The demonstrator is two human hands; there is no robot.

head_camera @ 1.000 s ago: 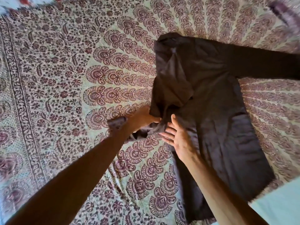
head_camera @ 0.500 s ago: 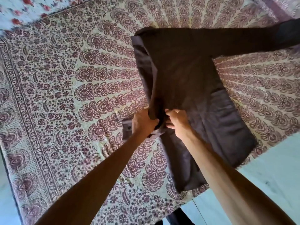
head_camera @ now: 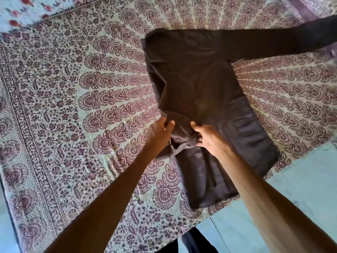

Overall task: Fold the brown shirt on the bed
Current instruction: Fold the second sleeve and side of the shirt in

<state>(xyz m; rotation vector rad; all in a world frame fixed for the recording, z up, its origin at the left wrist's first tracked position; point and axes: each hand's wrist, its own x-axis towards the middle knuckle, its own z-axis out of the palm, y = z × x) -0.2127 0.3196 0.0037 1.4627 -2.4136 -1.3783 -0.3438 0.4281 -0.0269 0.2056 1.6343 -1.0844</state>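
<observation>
The brown shirt (head_camera: 204, 84) lies flat on the bed (head_camera: 76, 110), its body running toward me and one long sleeve stretched out to the upper right. Its left side is folded inward over the body. My left hand (head_camera: 160, 134) grips the folded sleeve fabric at the shirt's left edge. My right hand (head_camera: 207, 137) pinches the same bunched fabric just to the right, fingers curled into it. A pale seam of the cuff shows between the two hands.
A patterned maroon and cream bedspread covers the bed. The bed's near edge runs diagonally at lower right, with pale blue floor (head_camera: 300, 189) beyond it. A floral cloth (head_camera: 20, 13) lies at the top left corner. Dark trouser legs (head_camera: 197, 241) show at the bottom.
The left sleeve has been drawn in over the shirt body, and both hands have closed on its lower end. The view has shifted, showing more floor.
</observation>
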